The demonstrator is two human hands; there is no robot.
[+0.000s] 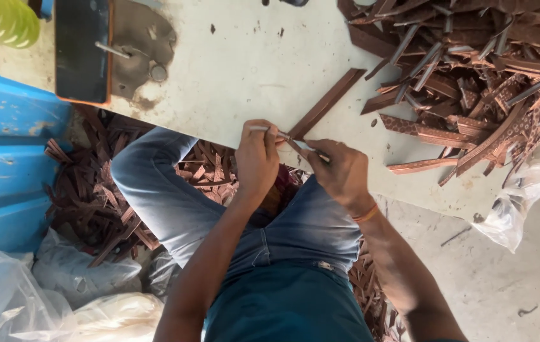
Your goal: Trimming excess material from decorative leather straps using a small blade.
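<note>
My left hand (257, 159) grips a thin metal tool (269, 130) at the near edge of a pale worktable (244, 69). My right hand (342, 172) pinches the near end of a long brown strip (327, 103), which runs diagonally away across the table. The tool's tip meets the strip just between my two hands. A thin sliver of the strip sticks out past my right fingers. My knees in blue jeans are below the table edge.
A large heap of brown strips (485, 76) covers the table's far right. More cut strips (92, 196) litter the floor by my legs. A blue container (4, 164) stands at left, clear plastic bags (48, 291) near it, another bag (523, 196) at right. A black and orange block (83, 50) sits upper left.
</note>
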